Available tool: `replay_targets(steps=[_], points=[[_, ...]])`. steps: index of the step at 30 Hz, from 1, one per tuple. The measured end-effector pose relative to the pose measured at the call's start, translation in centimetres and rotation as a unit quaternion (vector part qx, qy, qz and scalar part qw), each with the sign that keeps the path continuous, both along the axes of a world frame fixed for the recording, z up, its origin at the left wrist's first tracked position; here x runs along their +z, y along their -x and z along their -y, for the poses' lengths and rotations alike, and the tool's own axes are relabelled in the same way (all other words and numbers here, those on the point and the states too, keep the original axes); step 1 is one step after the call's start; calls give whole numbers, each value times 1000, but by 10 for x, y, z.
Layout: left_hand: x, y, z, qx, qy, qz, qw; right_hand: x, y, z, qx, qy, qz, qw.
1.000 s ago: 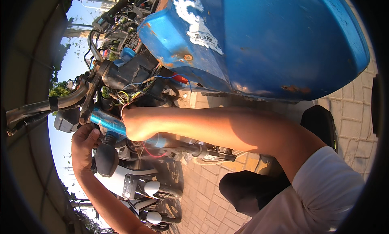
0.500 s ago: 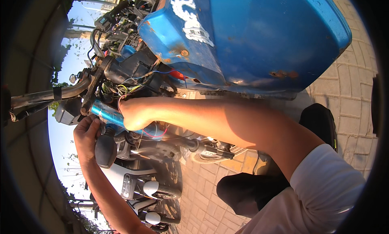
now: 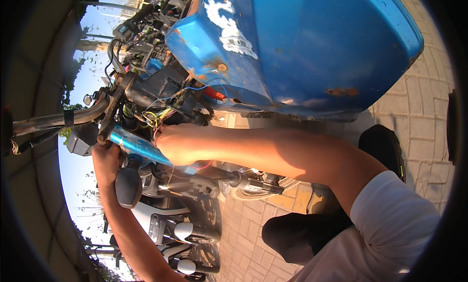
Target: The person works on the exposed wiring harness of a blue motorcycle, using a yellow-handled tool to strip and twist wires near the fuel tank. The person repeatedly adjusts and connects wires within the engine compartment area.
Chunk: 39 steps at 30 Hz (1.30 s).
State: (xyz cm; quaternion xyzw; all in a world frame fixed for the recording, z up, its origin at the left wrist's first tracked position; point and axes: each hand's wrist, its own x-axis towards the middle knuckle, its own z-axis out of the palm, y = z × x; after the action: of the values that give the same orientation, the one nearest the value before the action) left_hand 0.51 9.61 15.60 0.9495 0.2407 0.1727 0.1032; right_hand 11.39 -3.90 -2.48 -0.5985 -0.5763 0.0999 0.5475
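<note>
My left hand point(image 3: 106, 162) is closed into a fist against the lower end of a dark, worn metal bracket point(image 3: 111, 109) at the steering head; what lies inside its fingers is hidden. Close below it is a black oval mirror point(image 3: 128, 186). Across a blue frame tube point(image 3: 139, 146) reaches my right hand point(image 3: 176, 144), its fingers curled down out of sight behind the hand. Yellow-green wires point(image 3: 154, 118) bunch just above that hand, and a thin pink-red wire passes beside it. A loose blue wire point(image 3: 197, 87) arcs over the opening next to the blue body panel.
A large blue body panel point(image 3: 312, 48) with rust spots and a white decal fills the upper right. A bare handlebar tube point(image 3: 58, 120) sticks out to the left. Parked white scooters point(image 3: 156, 218) stand below, and several more vehicles behind. Paving bricks point(image 3: 248, 228) cover the ground.
My left hand has risen slightly and its fingertips have curled out of sight by the bracket. My right hand has shifted a little right along the blue tube. The wires have moved slightly.
</note>
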Motion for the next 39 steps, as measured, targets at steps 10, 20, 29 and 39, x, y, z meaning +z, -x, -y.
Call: replay_targets(steps=[10,20,29,39], points=[[-6,6,-2,-60,126,54,989,39,-31,1,99,78,129,984],[-8,2,6,-51,144,55,987,44,-42,-3,203,88,99,970],[-5,3,-1,-3,234,58,970,2,-2,30,34,-5,58,998],[-10,26,-9,-39,72,106,991,25,-6,31,-105,-104,52,988]])
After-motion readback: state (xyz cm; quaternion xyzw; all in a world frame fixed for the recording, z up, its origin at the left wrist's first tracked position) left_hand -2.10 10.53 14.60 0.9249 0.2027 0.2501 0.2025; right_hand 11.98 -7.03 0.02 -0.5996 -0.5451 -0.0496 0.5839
